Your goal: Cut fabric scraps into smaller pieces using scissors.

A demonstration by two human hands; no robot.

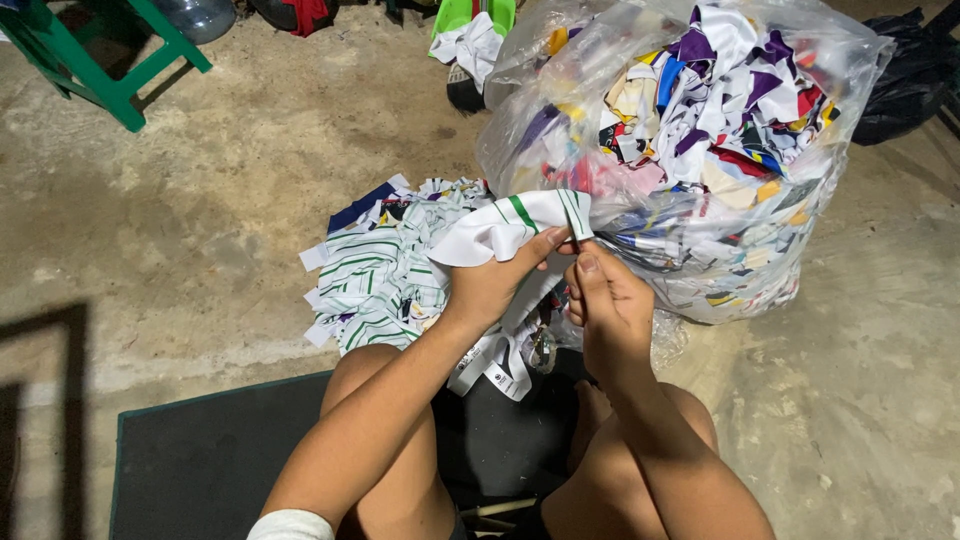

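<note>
Floor (250,180): bare concrete, dusty; the person sits on it, knees drawn up.
Plastic bag (850,70): large, clear, stuffed with mixed-colour fabric offcuts; stands just beyond the hands, to the right.
Mat (200,460): dark, lies under the legs at the lower left.
Stool (120,75): green frame, upper left, well apart from the hands.
Scrap pile (375,270): white pieces with green stripes, spread on the floor to the left of the bag.
Fabric strip (505,225): white with green stripes, held up between both hands, above the pile and in front of the bag; its lower end hangs down towards the mat.
Left hand (490,285): grip clenched on the fabric strip from below, thumb on top of the cloth.
Right hand (605,295): grip pinching the strip's striped end between thumb and fingers, just beside the left hand.
</note>
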